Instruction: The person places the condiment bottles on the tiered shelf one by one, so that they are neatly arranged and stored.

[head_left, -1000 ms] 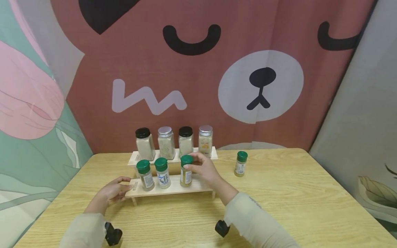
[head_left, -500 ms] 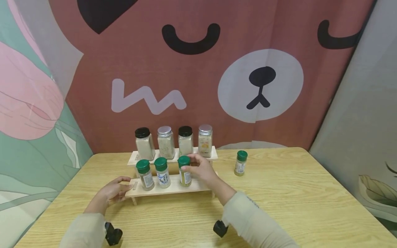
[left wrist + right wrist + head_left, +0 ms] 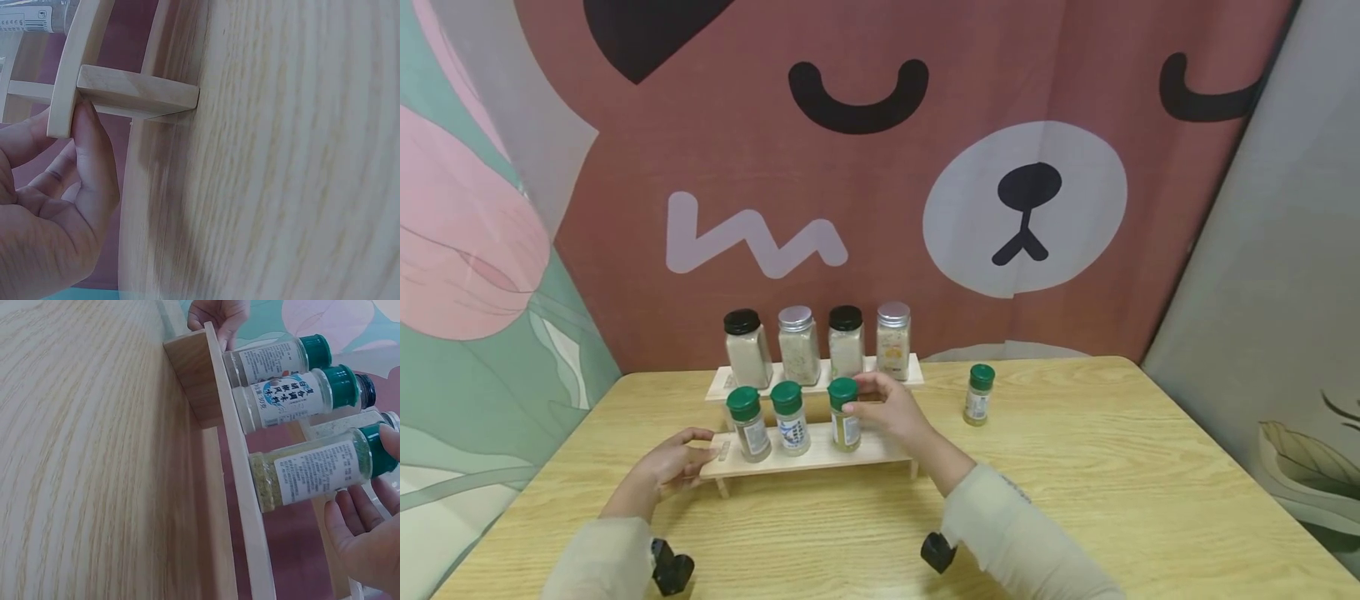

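Observation:
My left hand [image 3: 672, 468] pinches the left end of the lower board of a two-tier wooden spice rack [image 3: 883, 450]. In the left wrist view, thumb and fingers lie on either side of that board [image 3: 70, 75]. My right hand [image 3: 891, 414] holds a green-capped spice jar [image 3: 845, 431] by its cap, fingers behind and thumb in front. This jar stands upright on the lower board, and yellowish-green contents show through it in the right wrist view. Left of it stand a jar with a blue-printed label [image 3: 792, 429] and another green-capped jar [image 3: 752, 433], with a gap between them and the held one.
Several square jars with black or silver lids, such as the leftmost black-lidded jar [image 3: 747, 354], stand on the upper board [image 3: 718, 385]. One more green-capped jar [image 3: 978, 400] stands on the wooden table [image 3: 1075, 467], right of the rack. A patterned curtain [image 3: 737, 158] hangs behind.
The jar in my right hand has shifted slightly left along the lower board, toward the two other green-capped jars. My left hand has stayed on the rack's end.

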Action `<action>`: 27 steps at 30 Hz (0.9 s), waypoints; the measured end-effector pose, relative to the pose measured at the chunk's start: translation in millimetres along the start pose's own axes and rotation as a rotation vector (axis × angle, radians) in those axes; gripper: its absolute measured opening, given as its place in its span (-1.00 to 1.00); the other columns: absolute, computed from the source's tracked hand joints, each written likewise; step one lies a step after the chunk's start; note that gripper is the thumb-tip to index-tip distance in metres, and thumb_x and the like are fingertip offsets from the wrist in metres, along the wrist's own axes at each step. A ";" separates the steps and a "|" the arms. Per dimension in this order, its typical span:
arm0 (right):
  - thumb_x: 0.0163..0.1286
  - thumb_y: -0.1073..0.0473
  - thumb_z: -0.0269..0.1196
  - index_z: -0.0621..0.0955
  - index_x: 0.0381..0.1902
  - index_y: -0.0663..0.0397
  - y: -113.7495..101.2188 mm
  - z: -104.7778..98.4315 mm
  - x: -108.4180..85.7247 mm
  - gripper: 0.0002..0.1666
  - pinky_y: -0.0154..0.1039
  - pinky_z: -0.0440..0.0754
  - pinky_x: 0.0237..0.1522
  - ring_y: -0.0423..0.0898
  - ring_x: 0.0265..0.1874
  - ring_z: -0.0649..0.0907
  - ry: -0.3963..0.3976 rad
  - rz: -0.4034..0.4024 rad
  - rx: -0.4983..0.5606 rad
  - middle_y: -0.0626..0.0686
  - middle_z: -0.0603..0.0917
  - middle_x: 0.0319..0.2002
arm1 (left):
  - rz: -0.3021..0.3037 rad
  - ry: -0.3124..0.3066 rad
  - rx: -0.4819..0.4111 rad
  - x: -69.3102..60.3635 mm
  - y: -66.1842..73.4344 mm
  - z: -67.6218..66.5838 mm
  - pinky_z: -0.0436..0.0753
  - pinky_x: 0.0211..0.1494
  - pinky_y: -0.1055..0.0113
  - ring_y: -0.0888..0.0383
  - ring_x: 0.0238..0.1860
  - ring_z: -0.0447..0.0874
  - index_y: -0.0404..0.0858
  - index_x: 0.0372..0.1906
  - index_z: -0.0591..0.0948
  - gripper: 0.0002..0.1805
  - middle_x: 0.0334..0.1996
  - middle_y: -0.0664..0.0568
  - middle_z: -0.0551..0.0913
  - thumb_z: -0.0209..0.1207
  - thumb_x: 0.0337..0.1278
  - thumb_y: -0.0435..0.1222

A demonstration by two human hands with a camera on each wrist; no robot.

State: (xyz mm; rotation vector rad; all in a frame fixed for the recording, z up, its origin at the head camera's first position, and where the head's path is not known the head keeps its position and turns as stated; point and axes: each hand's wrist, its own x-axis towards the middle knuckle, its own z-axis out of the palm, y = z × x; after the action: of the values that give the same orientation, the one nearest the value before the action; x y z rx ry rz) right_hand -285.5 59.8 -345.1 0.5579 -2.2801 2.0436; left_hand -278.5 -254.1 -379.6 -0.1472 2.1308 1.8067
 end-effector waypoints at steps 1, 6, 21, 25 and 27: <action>0.02 0.33 0.27 0.44 -0.09 0.33 -0.4 -1.4 -0.4 -0.54 -0.24 0.47 -0.20 -0.01 -0.22 0.52 0.000 -0.002 0.009 0.18 0.55 -0.22 | 0.000 0.000 -0.002 0.2 -0.2 0.0 0.44 -0.50 0.44 0.25 -0.56 0.47 -0.44 0.09 0.12 -0.50 -0.48 -0.01 0.46 0.02 0.08 -0.41; 0.05 0.36 0.24 0.40 -0.06 0.37 -3.1 -9.2 -3.7 -0.54 -0.22 0.47 -0.18 0.05 -0.17 0.49 -0.002 0.000 0.039 0.22 0.51 -0.16 | 0.008 -0.007 -0.002 1.4 -1.0 -0.9 0.44 -0.51 0.44 0.26 -0.56 0.47 -0.45 0.08 0.11 -0.51 -0.49 0.00 0.47 0.01 0.08 -0.42; 0.06 0.35 0.23 0.40 -0.03 0.36 -2.8 -47.4 -21.1 -0.53 -0.23 0.45 -0.16 0.03 -0.14 0.46 0.084 0.030 0.031 0.27 0.47 -0.13 | 0.002 -0.005 0.013 1.7 -1.5 -1.9 0.43 -0.53 0.46 0.27 -0.60 0.43 -0.45 0.09 0.11 -0.50 -0.53 0.02 0.45 0.01 0.08 -0.42; 0.10 0.37 0.20 0.35 0.00 0.40 -0.6 -62.9 -25.7 -0.52 -0.25 0.44 -0.13 0.04 -0.12 0.45 0.101 0.037 0.050 0.28 0.45 -0.11 | 0.000 -0.001 0.013 1.6 -0.9 -1.2 0.43 -0.54 0.47 0.28 -0.62 0.41 -0.44 0.09 0.11 -0.50 -0.54 0.02 0.44 0.02 0.07 -0.42; 0.11 0.35 0.19 0.34 0.01 0.40 -0.3 -70.5 -28.3 -0.50 -0.25 0.43 -0.11 0.05 -0.10 0.44 0.112 0.038 0.037 0.29 0.43 -0.09 | 0.001 0.001 0.016 1.1 -0.8 -1.0 0.43 -0.54 0.46 0.28 -0.62 0.39 -0.44 0.10 0.11 -0.50 -0.54 0.02 0.44 0.01 0.08 -0.42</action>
State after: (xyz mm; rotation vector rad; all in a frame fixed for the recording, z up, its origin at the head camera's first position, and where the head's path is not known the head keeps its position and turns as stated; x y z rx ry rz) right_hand -274.1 134.8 -342.4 0.3940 -2.2115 2.0807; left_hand -279.4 -255.1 -380.6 -0.1431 2.1459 1.7893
